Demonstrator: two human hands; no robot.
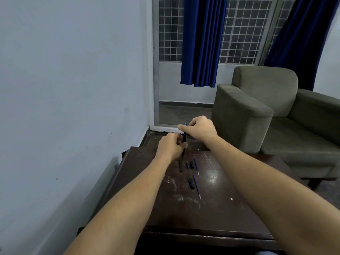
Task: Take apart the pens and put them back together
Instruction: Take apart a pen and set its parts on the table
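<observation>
Both our arms reach out over the dark wooden table. Left hand closed around the lower part of a black pen barrel, held nearly upright above the far end of the table. Right hand pinched shut on the barrel's upper end, where a blue tip pokes out above the fingers.

Loose parts lie on the tabletop just below the hands:
- black barrel piece, lying lengthwise
- two short pieces side by side, one blue, one black
- thin blue refill just right of those
- nearer to us, a black cap with a second blue refill beside it

Table surface scratched and scuffed, with a glare patch to the right of the parts. Grey-green sofa beyond the table's right side; blue curtains over a gridded window behind
</observation>
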